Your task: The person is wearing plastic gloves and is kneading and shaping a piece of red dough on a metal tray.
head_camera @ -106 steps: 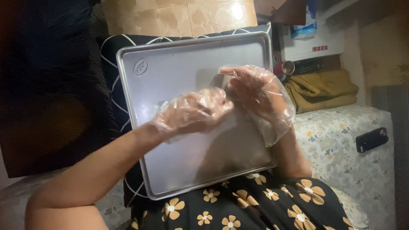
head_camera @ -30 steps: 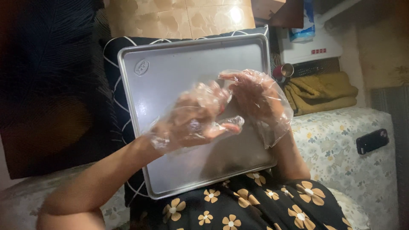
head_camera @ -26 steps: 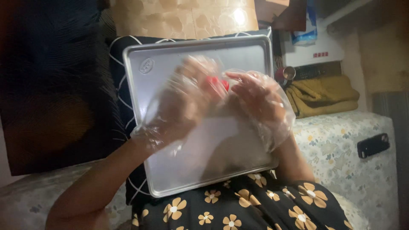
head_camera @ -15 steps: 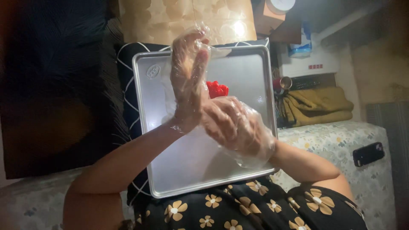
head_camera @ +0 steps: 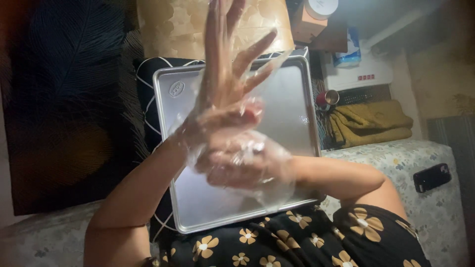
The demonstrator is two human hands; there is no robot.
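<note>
My left hand (head_camera: 228, 64) is raised upright over the tray with its fingers spread, inside a thin clear plastic glove (head_camera: 213, 113). My right hand (head_camera: 245, 165), also in a clear glove, is closed around the left wrist, pinching the loose cuff of the left glove. Both hands are above a silver metal baking tray (head_camera: 292, 113) that rests on my lap. The tray's surface beside the hands is bare; the middle of it is hidden by them.
A dark patterned cushion (head_camera: 146, 94) lies under the tray. A black phone (head_camera: 432, 177) lies on the floral bedspread (head_camera: 396, 163) at right. Behind it are a folded olive blanket (head_camera: 371, 123), a metal cup (head_camera: 329, 99) and a cardboard box (head_camera: 307, 24).
My left hand has swung from flat on the tray to pointing upward with fingers apart. My right hand has slid down to the left wrist and closed on the glove cuff.
</note>
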